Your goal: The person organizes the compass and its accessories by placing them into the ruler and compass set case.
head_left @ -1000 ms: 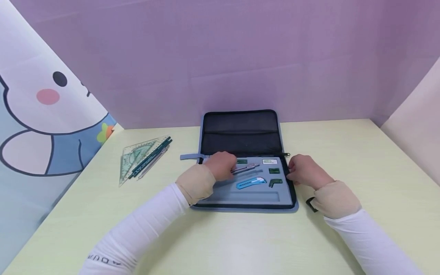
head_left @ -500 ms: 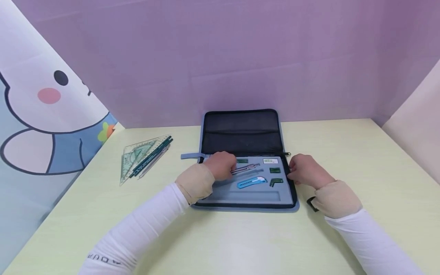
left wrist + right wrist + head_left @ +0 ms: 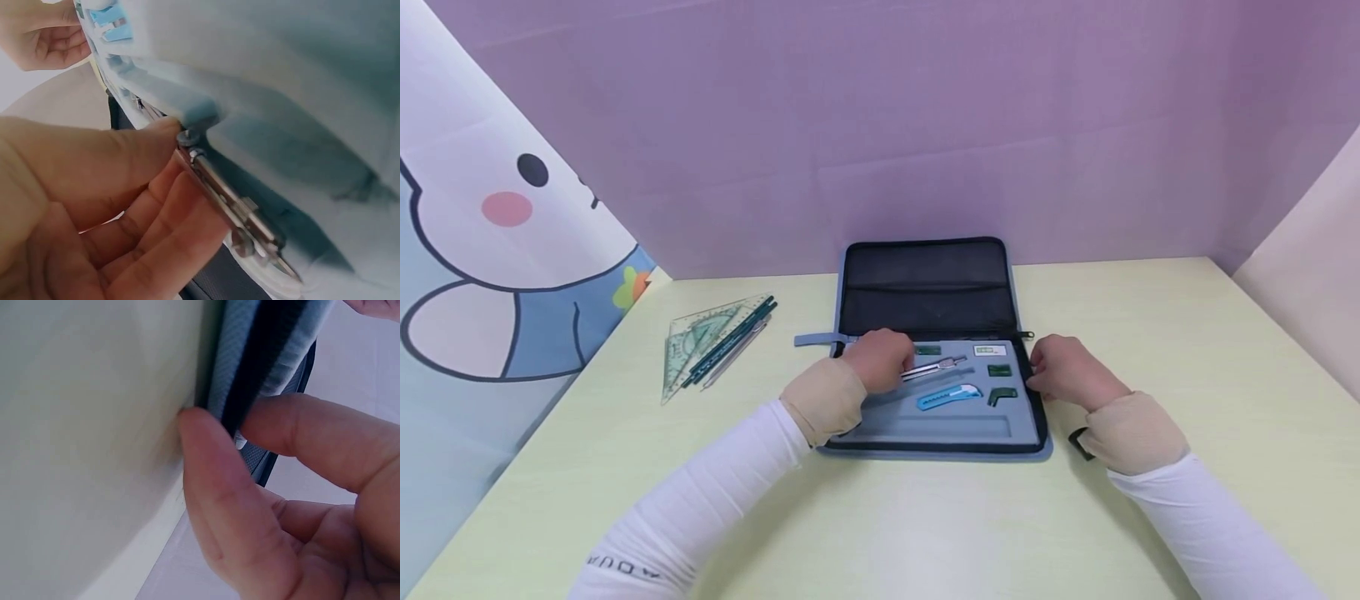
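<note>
A metal drawing compass (image 3: 934, 367) is pinched between the thumb and fingers of my left hand (image 3: 880, 360), just over the grey foam tray (image 3: 925, 429) of an open zip case (image 3: 925, 268). In the left wrist view, the compass (image 3: 232, 199) lies close along a recess in the foam. My right hand (image 3: 1070, 372) grips the case's right edge; the right wrist view has its thumb and finger on either side of the zipped rim (image 3: 240, 369). In the foam sit a blue utility knife (image 3: 949, 397), small green pieces and a white eraser (image 3: 989, 351).
Clear set squares and a protractor (image 3: 700, 329) lie at the table's left, with dark green pencils (image 3: 730, 342) and another slim metal tool (image 3: 735, 354) on them. A blue strap (image 3: 816, 339) sticks out from the case's left side. A purple backdrop (image 3: 925, 125) stands behind the table.
My left hand and the compass have shifted very slightly left, and the compass has turned a little. The right hand keeps its hold on the case edge.
</note>
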`<move>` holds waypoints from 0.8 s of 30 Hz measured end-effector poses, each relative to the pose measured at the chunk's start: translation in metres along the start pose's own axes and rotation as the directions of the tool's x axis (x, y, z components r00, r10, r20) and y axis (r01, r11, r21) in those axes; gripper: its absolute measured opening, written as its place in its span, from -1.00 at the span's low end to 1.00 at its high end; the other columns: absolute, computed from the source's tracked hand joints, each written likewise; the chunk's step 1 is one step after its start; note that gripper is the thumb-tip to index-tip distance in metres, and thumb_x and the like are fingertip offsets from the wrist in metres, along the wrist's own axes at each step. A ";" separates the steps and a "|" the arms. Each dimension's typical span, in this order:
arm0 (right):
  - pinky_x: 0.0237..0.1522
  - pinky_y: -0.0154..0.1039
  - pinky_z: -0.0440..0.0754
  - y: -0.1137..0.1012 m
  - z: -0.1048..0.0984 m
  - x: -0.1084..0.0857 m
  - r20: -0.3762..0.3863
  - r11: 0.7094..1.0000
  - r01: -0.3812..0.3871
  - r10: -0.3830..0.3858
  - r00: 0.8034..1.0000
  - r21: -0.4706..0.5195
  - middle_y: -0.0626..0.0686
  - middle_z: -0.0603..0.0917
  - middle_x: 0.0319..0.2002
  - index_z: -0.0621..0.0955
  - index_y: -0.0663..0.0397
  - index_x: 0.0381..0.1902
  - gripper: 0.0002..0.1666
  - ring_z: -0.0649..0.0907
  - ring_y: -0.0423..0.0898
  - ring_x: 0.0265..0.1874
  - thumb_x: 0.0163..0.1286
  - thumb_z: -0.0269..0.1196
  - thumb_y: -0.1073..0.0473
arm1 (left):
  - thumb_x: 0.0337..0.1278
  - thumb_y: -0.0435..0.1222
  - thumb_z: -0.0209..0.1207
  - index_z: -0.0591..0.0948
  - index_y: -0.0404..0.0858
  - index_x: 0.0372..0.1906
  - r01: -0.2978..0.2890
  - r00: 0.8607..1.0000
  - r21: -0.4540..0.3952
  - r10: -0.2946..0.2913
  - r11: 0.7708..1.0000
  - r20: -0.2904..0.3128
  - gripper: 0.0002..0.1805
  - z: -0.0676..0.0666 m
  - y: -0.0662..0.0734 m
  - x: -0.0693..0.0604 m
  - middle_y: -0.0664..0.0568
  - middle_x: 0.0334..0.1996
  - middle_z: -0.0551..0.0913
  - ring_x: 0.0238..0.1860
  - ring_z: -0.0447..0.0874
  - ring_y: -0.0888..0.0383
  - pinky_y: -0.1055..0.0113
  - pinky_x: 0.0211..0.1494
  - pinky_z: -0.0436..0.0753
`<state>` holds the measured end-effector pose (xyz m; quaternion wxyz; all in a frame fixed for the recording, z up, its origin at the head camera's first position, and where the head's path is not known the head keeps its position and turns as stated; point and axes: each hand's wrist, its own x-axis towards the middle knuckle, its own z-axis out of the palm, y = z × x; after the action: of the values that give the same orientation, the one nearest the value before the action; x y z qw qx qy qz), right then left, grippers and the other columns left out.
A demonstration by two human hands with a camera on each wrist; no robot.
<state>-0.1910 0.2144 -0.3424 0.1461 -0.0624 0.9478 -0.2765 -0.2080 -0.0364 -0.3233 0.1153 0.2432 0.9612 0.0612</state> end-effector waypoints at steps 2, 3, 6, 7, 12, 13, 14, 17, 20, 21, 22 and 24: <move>-0.46 -0.26 0.64 0.000 0.000 0.000 0.003 1.000 -0.002 0.002 1.000 -0.001 0.31 0.59 -0.34 0.46 0.52 -0.25 -0.76 0.62 -0.10 -0.54 0.16 0.21 0.42 | 0.03 -0.52 0.21 0.70 -0.21 -0.27 -0.001 1.000 -0.001 0.001 1.000 -0.009 -0.80 0.000 0.000 0.000 0.06 -0.31 0.68 -0.37 0.52 0.15 0.31 -0.18 0.59; -0.46 -0.26 0.64 0.000 -0.001 -0.001 0.005 1.000 -0.003 0.003 1.000 -0.002 0.31 0.59 -0.34 0.46 0.53 -0.24 -0.75 0.62 -0.09 -0.54 0.16 0.21 0.42 | 0.02 -0.52 0.21 0.70 -0.20 -0.28 -0.003 1.000 0.000 0.003 1.000 -0.014 -0.80 0.001 -0.001 0.000 0.06 -0.32 0.68 -0.38 0.52 0.16 0.31 -0.20 0.59; -0.45 -0.26 0.64 0.000 -0.001 -0.001 0.008 1.000 -0.005 0.005 1.000 -0.005 0.32 0.59 -0.33 0.46 0.53 -0.24 -0.75 0.62 -0.09 -0.53 0.16 0.21 0.42 | 0.01 -0.52 0.21 0.70 -0.20 -0.31 -0.009 1.000 0.001 0.009 1.000 -0.024 -0.80 0.002 -0.002 0.000 0.07 -0.36 0.67 -0.41 0.51 0.16 0.33 -0.24 0.58; -0.45 -0.26 0.64 0.000 -0.001 -0.001 0.007 1.000 -0.004 0.004 1.000 -0.007 0.31 0.59 -0.34 0.46 0.53 -0.24 -0.75 0.62 -0.09 -0.53 0.16 0.21 0.41 | 0.01 -0.52 0.21 0.70 -0.20 -0.31 -0.011 1.000 0.002 0.011 1.000 -0.026 -0.80 0.002 -0.002 0.000 0.07 -0.36 0.67 -0.42 0.50 0.17 0.33 -0.25 0.57; -0.46 -0.27 0.63 0.001 0.000 0.000 0.001 1.000 0.004 -0.004 1.000 -0.004 0.28 0.59 -0.37 0.47 0.51 -0.28 -0.78 0.61 -0.11 -0.55 0.15 0.21 0.42 | 0.00 -0.53 0.20 0.70 -0.21 -0.32 -0.013 1.000 -0.012 0.013 1.000 -0.029 -0.80 0.003 -0.001 -0.001 0.07 -0.39 0.65 -0.43 0.49 0.16 0.34 -0.26 0.56; -0.47 -0.27 0.63 0.001 0.000 0.000 0.000 1.000 0.002 -0.002 1.000 -0.003 0.28 0.60 -0.37 0.47 0.51 -0.28 -0.78 0.61 -0.12 -0.55 0.15 0.21 0.42 | 0.01 -0.53 0.20 0.70 -0.21 -0.31 -0.012 1.000 -0.015 0.012 1.000 -0.028 -0.80 0.003 -0.001 -0.001 0.07 -0.39 0.65 -0.43 0.49 0.16 0.33 -0.25 0.56; -0.47 -0.27 0.63 0.001 0.000 0.000 0.000 1.000 0.003 -0.003 1.000 -0.003 0.27 0.60 -0.37 0.47 0.50 -0.28 -0.78 0.61 -0.12 -0.56 0.15 0.21 0.42 | 0.01 -0.54 0.20 0.70 -0.22 -0.31 -0.013 1.000 -0.019 0.013 1.000 -0.027 -0.80 0.003 -0.001 -0.001 0.07 -0.39 0.65 -0.42 0.49 0.16 0.33 -0.25 0.57; -0.47 -0.27 0.63 0.001 0.000 0.000 0.001 1.000 -0.001 0.001 1.000 -0.008 0.27 0.60 -0.38 0.48 0.50 -0.28 -0.79 0.61 -0.12 -0.56 0.15 0.22 0.41 | 0.02 -0.53 0.20 0.69 -0.24 -0.29 -0.017 0.999 -0.023 0.017 1.000 -0.028 -0.81 0.004 -0.001 -0.001 0.06 -0.37 0.65 -0.41 0.49 0.15 0.32 -0.21 0.57; -0.47 -0.26 0.63 0.001 -0.001 0.000 0.003 1.000 -0.003 0.003 1.000 -0.011 0.27 0.60 -0.38 0.48 0.50 -0.28 -0.78 0.62 -0.11 -0.55 0.15 0.22 0.41 | 0.03 -0.54 0.18 0.69 -0.24 -0.29 -0.026 0.999 -0.014 0.026 1.000 -0.043 -0.80 0.005 -0.001 -0.001 0.05 -0.38 0.66 -0.42 0.48 0.15 0.32 -0.24 0.56; -0.47 -0.26 0.63 0.001 -0.001 0.000 0.004 1.000 -0.003 0.003 1.000 -0.011 0.28 0.60 -0.37 0.47 0.51 -0.27 -0.78 0.62 -0.10 -0.55 0.16 0.22 0.41 | 0.04 -0.54 0.17 0.70 -0.24 -0.30 -0.028 0.998 -0.008 0.027 1.000 -0.050 -0.80 0.006 -0.001 -0.002 0.05 -0.38 0.66 -0.43 0.48 0.15 0.32 -0.25 0.56; -0.46 -0.26 0.63 0.001 -0.001 0.000 0.006 1.000 -0.004 0.004 1.000 -0.010 0.28 0.60 -0.37 0.47 0.51 -0.27 -0.77 0.62 -0.10 -0.54 0.16 0.22 0.41 | 0.05 -0.54 0.16 0.70 -0.23 -0.30 -0.031 0.998 0.001 0.031 1.000 -0.058 -0.79 0.006 -0.001 -0.002 0.05 -0.39 0.66 -0.44 0.47 0.15 0.33 -0.26 0.56; -0.46 -0.26 0.63 0.001 -0.001 0.000 0.008 1.000 -0.004 0.004 1.000 -0.011 0.28 0.59 -0.37 0.47 0.51 -0.26 -0.77 0.61 -0.09 -0.54 0.16 0.22 0.41 | 0.06 -0.55 0.15 0.70 -0.23 -0.31 -0.035 0.997 0.016 0.036 0.999 -0.072 -0.78 0.008 -0.001 -0.002 0.05 -0.40 0.67 -0.45 0.47 0.16 0.33 -0.28 0.56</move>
<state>-0.1911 0.2155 -0.3417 0.1500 -0.0624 0.9488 -0.2708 -0.2045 -0.0380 -0.3303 0.0778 0.2585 0.9607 0.0648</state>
